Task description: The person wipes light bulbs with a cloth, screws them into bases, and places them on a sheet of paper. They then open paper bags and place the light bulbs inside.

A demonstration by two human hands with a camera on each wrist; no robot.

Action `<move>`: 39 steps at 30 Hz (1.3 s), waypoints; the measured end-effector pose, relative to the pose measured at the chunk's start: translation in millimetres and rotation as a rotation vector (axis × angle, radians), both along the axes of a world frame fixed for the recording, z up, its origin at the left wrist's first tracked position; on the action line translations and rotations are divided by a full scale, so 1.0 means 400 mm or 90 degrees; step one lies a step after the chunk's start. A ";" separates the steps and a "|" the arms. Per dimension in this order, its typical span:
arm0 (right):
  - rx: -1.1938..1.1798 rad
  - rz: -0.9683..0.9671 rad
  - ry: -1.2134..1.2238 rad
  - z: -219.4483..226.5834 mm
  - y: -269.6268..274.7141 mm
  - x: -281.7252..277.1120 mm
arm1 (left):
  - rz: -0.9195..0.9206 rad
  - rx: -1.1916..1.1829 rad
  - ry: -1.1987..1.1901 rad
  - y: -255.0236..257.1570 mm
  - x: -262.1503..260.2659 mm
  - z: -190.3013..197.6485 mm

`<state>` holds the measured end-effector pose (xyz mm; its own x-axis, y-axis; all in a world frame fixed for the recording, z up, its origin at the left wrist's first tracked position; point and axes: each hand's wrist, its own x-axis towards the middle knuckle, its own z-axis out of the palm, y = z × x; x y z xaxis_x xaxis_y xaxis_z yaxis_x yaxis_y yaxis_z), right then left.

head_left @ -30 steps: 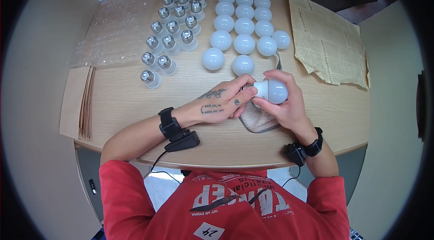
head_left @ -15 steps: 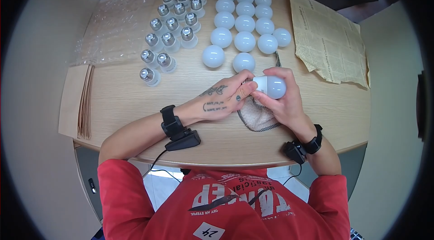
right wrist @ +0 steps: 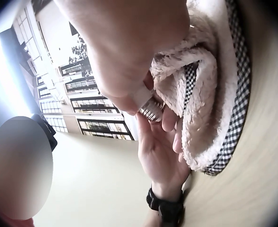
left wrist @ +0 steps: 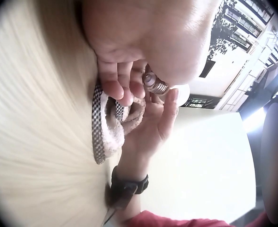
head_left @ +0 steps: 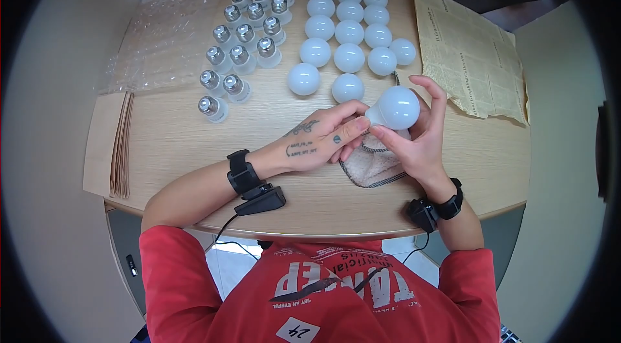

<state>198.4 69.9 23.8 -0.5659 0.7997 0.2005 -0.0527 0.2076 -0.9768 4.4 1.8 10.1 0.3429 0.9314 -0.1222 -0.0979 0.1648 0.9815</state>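
Note:
A white light bulb [head_left: 397,109] is held between both hands above the table, its round globe tilted up. My left hand [head_left: 326,136] pinches it at the base end; the metal screw base [right wrist: 151,110] shows between thumb and fingers in the right wrist view. My right hand [head_left: 420,142] holds the bulb's neck, thumb along the near side, other fingers partly hidden behind the globe and the index finger raised. Beneath the hands lies a pale plush cloth [head_left: 367,171] with checked edging, the left fingertips right at its folds in the left wrist view.
Rows of bulbs [head_left: 349,57] stand globe up at the back middle. Left of them, other bulbs [head_left: 239,58] stand screw base up. Bubble wrap [head_left: 171,45] and folded brown paper [head_left: 107,142] lie at the left, a printed paper sheet [head_left: 475,58] at the right.
The bulb's globe has tilted from pointing right to pointing up and away. The right index finger has lifted off it. The left hand has barely moved.

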 end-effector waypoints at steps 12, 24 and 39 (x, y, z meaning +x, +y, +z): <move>0.046 -0.120 0.092 0.018 0.011 0.016 | -0.025 -0.003 0.003 0.004 -0.001 0.000; 0.162 -0.349 0.021 0.204 0.448 0.274 | -0.029 0.034 0.026 0.001 0.000 -0.001; 0.148 -0.621 -0.511 -0.033 0.997 0.604 | -0.031 0.060 0.060 0.011 0.001 -0.009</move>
<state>440.2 468.7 10.8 0.2049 0.9413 0.2683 0.8003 -0.0033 -0.5996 4.9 6.0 6.6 0.3790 0.9228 -0.0690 0.0012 0.0741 0.9973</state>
